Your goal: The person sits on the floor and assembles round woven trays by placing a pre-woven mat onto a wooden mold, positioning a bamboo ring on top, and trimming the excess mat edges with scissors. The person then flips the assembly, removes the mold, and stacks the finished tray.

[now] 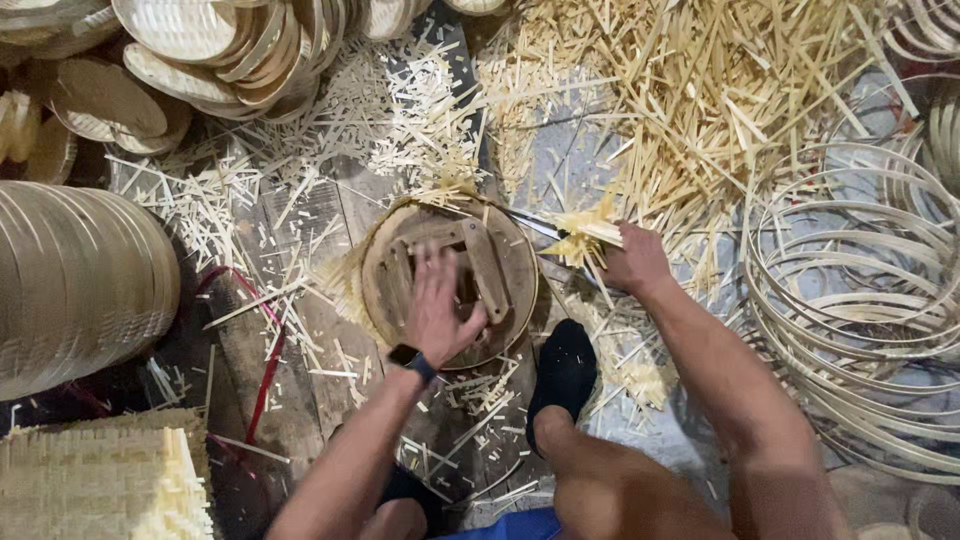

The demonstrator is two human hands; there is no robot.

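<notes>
My left hand point(438, 305) presses flat, fingers spread, on a round wooden form point(505, 262) that lies on the floor over a woven bamboo mat. A dark watch sits on that wrist. My right hand point(632, 262) grips a knife point(533, 225) at the form's right rim, the blade pointing left along the edge. Cut bamboo strips point(583, 238) bunch up by the blade. My foot in a black sock point(563, 370) rests just below the form.
Loose bamboo offcuts point(690, 90) litter the floor above. Bamboo hoops point(850, 300) pile up at the right. Stacks of round woven discs point(75, 285) stand at the left, more point(230, 45) at the top. A square woven stack point(95, 485) is at bottom left. A red cord point(268, 370) lies beside it.
</notes>
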